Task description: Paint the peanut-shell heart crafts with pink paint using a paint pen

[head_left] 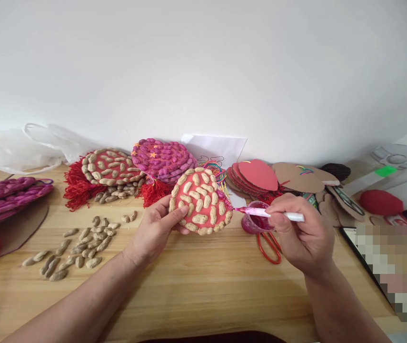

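Note:
My left hand (pixel 156 224) grips the edge of a red heart (pixel 206 213) covered with peanuts, thumb on its front, and holds it above the table. Between the fingers of my right hand (pixel 301 233) is a white-handled paintbrush (pixel 256 211). Its tip, wet with magenta paint, touches the heart's right point, where a few peanuts are coloured magenta. Just behind and below the brush stands a clear cup (pixel 248 226) of magenta paint. Red-handled scissors (pixel 270 247) lie beside it, partly hidden by my right hand.
Loose peanuts (pixel 92 240) are scattered at the left. Behind are a peanut heart with red tassel (pixel 108 166), a magenta-painted heart (pixel 163 157), stacked red hearts (pixel 258 174) and cardboard hearts (pixel 292 176). Red yarn (pixel 381 202) and a tape dispenser (pixel 396 157) sit right; a plastic bag (pixel 21 147) left.

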### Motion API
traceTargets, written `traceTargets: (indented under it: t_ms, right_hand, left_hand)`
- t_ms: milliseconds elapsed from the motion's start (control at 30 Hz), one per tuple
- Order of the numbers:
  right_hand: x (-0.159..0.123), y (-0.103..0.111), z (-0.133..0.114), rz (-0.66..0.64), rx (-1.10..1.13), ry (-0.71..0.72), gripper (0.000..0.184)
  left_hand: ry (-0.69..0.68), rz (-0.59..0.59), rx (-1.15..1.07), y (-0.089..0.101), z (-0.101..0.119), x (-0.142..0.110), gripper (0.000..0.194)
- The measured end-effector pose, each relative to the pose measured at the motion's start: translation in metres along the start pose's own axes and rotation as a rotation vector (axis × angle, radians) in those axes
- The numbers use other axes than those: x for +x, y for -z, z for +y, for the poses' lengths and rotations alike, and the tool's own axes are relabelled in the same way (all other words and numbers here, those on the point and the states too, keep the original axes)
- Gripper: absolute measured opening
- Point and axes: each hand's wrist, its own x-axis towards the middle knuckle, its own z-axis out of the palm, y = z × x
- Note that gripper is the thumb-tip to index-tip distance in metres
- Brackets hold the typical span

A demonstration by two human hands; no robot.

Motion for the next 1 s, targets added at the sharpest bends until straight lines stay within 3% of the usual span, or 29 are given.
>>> traceTargets:
  t_ms: [267,467,1000]
  right_hand:
    - [0.0024,-0.0011,-0.0014,0.05,0.067,-0.006,0.007]
    - [0.0039,0.0006,-0.0007,0.067,-0.005,-0.023,0.008]
    - [0.0034,0.0004,-0.0019,0.097,0.163,-0.097,0.013]
  left_hand:
    - [0.043,0.006,-0.054,-0.0041,0.0033,-0.0004,0.031]
    - [0.052,-0.008,-0.071,-0.0015,0.0018,0.001,0.032]
    - [0.06,-0.016,-0.056,0.0002,-0.0012,-0.0004,0.03]
